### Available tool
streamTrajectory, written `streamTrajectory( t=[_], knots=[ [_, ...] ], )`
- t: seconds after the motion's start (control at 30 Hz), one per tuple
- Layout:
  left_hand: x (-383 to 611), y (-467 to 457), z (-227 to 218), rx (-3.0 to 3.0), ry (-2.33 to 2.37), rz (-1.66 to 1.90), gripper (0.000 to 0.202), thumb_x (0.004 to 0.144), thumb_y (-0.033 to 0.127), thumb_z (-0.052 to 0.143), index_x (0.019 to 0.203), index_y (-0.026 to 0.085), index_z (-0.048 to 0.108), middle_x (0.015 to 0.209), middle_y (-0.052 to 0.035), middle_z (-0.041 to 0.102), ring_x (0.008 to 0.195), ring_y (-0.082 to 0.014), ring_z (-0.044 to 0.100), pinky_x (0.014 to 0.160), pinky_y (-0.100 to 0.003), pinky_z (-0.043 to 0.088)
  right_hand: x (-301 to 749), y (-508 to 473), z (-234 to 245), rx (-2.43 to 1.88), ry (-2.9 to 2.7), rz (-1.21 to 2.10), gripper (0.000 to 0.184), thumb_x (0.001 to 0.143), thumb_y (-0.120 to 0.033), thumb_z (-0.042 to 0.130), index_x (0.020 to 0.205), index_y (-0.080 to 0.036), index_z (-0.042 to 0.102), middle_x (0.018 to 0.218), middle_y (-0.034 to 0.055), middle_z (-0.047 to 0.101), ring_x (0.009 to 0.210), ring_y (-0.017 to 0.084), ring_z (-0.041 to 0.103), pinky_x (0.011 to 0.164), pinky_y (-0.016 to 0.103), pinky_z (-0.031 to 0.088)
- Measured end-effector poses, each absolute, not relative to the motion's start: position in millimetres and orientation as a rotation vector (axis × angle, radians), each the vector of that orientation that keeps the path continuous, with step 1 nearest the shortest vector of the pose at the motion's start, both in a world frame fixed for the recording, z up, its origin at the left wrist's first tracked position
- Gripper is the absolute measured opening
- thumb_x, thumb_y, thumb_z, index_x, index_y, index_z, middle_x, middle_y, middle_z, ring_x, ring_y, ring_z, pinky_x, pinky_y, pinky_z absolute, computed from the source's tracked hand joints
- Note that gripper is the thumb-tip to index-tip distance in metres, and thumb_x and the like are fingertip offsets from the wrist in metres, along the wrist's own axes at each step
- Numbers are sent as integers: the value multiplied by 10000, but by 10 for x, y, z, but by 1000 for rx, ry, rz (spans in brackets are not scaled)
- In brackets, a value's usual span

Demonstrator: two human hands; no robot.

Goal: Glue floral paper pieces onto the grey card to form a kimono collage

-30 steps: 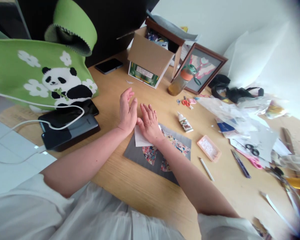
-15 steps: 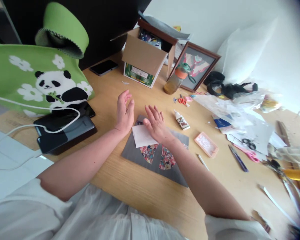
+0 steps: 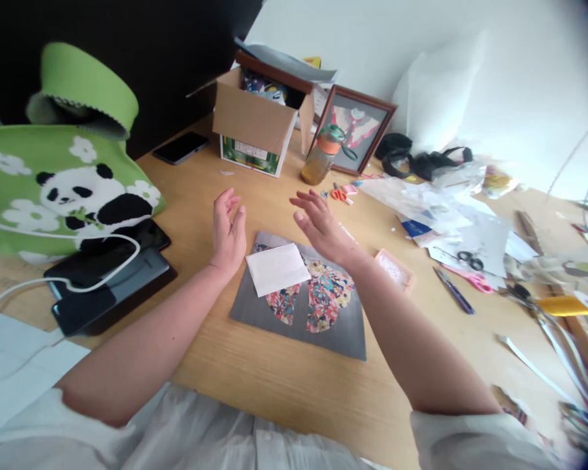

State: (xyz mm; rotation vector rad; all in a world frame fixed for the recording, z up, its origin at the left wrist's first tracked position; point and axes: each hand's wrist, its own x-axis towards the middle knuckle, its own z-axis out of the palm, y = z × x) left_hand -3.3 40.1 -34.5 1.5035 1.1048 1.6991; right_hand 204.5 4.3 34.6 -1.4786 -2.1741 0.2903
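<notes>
A grey sheet (image 3: pixel 298 333) lies on the wooden table, with floral fabric pieces (image 3: pixel 326 297) arranged on it. Over its upper left part rests a white folded paper (image 3: pixel 278 269), which covers some of the floral pattern. My left hand (image 3: pixel 229 234) is raised beside the paper's left edge, palm turned inward, fingers apart and holding nothing. My right hand (image 3: pixel 323 228) hovers above the sheet's upper right corner, its fingers spread and nothing in them. The right hand and forearm partly hide a glue bottle and a pink tray of small white bits (image 3: pixel 396 269).
Phones (image 3: pixel 112 284) and a green panda bag (image 3: pixel 73 189) are at left. Behind stand a cardboard box (image 3: pixel 255 124), a drink bottle (image 3: pixel 322 156) and a picture frame (image 3: pixel 355 127). A craft knife (image 3: pixel 454 290), pink scissors (image 3: pixel 473 277) and papers (image 3: pixel 475 228) lie at right.
My right hand has moved up and right, off the white paper, uncovering more of the floral pieces. My left hand stays raised at the left. The camera view has shifted slightly.
</notes>
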Motion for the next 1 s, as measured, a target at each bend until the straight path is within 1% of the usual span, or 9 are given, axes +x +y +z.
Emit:
streamTrajectory(
  t=[0.03,0.1,0.17,0.23,0.43,0.57,0.7,0.83,1.0],
  knots=[
    [-32,397,-336,1507,1101,1696,513,944,603,493,1308,243,455,1255,-116,555,1222,-240,540,1110,-439,400,2131,47,438,-1484,-2158,270,443,1012,-490,389,1238,-194,627,1346,133,559,1336,285,430,1108,503,344],
    [-28,391,-321,1507,1094,1687,510,941,595,503,1301,235,460,1252,-121,555,1219,-242,540,1110,-443,402,2247,-7,549,-1563,-2179,253,272,961,-402,540,990,-181,697,1090,118,649,1117,270,550,1000,449,425],
    [-21,389,-315,1495,1097,1681,506,935,582,519,1290,225,468,1239,-126,559,1208,-243,546,1108,-448,405,2277,-122,560,-1708,-2255,299,130,901,-280,635,861,-174,698,925,92,655,971,247,575,915,402,445],
    [-12,389,-317,1489,1106,1675,488,931,563,534,1277,224,477,1218,-122,566,1193,-243,555,1102,-452,412,2244,-264,516,-1844,-2335,377,70,862,-218,679,815,-169,698,866,81,648,923,238,583,860,365,447],
    [6,392,-331,1493,1103,1665,436,919,507,565,1248,231,489,1199,-112,574,1177,-244,563,1097,-458,418,2137,-568,383,-2015,-2413,363,110,825,-269,753,800,-171,709,875,109,646,933,272,590,845,359,449],
    [10,394,-335,1494,1098,1659,418,908,477,580,1233,230,494,1191,-110,576,1173,-237,566,1106,-453,412,2145,-603,294,-1983,-2451,319,65,851,-202,701,805,-159,714,893,127,658,904,263,596,869,362,445],
    [6,396,-345,1518,1093,1632,394,912,460,578,1226,238,497,1207,-107,575,1183,-234,564,1104,-441,415,2141,-596,255,-1939,-2467,315,96,851,-141,645,774,-158,699,870,128,666,871,246,607,889,357,445],
    [-3,405,-353,1540,1079,1630,409,913,481,576,1228,233,498,1214,-113,568,1194,-238,562,1101,-436,418,2111,-595,331,-1936,-2451,338,91,827,-126,634,765,-164,689,860,120,671,877,243,616,903,352,447],
    [-13,422,-362,1556,1070,1628,428,916,510,570,1230,228,501,1196,-113,567,1183,-239,568,1089,-435,429,2179,-687,522,-1926,-2416,383,91,805,-127,620,761,-185,674,855,101,662,881,241,614,833,344,477]
  ],
)
